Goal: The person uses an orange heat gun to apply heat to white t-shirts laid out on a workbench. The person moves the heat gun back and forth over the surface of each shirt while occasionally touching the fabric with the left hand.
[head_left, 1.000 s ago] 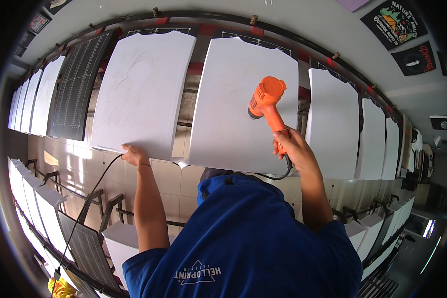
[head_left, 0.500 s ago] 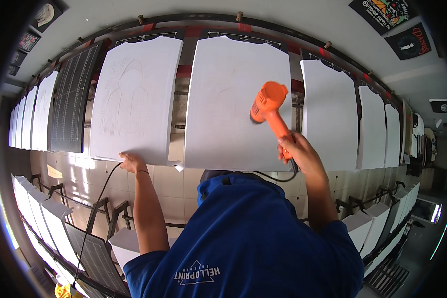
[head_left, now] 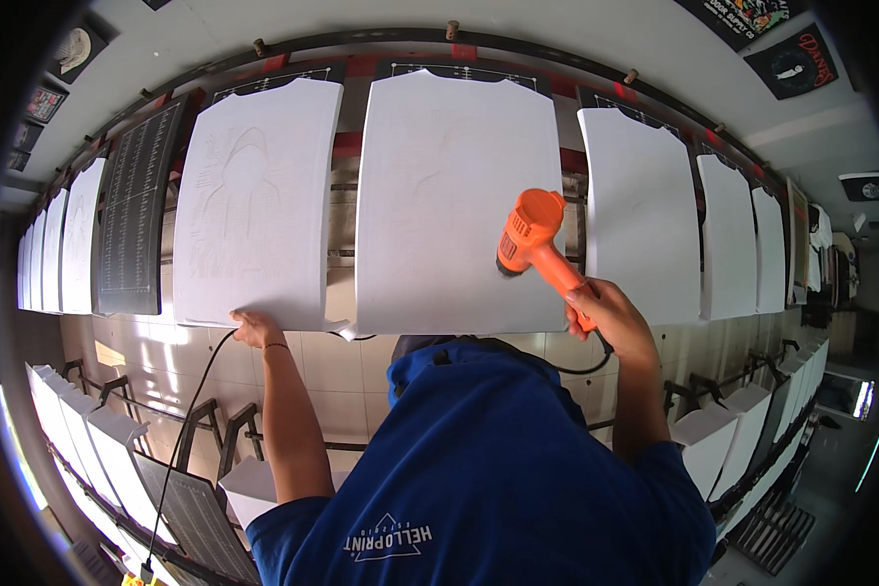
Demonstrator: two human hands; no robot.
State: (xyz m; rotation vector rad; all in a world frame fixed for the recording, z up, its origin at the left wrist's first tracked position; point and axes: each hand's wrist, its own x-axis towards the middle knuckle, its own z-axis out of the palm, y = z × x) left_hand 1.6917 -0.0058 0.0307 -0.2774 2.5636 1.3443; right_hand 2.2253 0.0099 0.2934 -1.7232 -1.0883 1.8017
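With the right hand point(head_left: 612, 316) wrapped around the orange heat gun point(head_left: 534, 230) over the white shirt's point(head_left: 439, 210) 4 o'clock, best sweep evenly without touching, the left hand point(head_left: 256, 329), out toward 8 o'clock, gripping the black cord point(head_left: 206, 374) with some slack.

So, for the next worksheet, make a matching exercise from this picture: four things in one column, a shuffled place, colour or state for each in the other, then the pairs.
1. heat gun
2. left hand
3. uncovered board in the far row
4. person's shirt

A. blue
B. gripping the black cable by the near edge of a white garment
C. dark with white markings
D. orange, held in the right hand

Pairs: 1-D; 2-B; 3-C; 4-A
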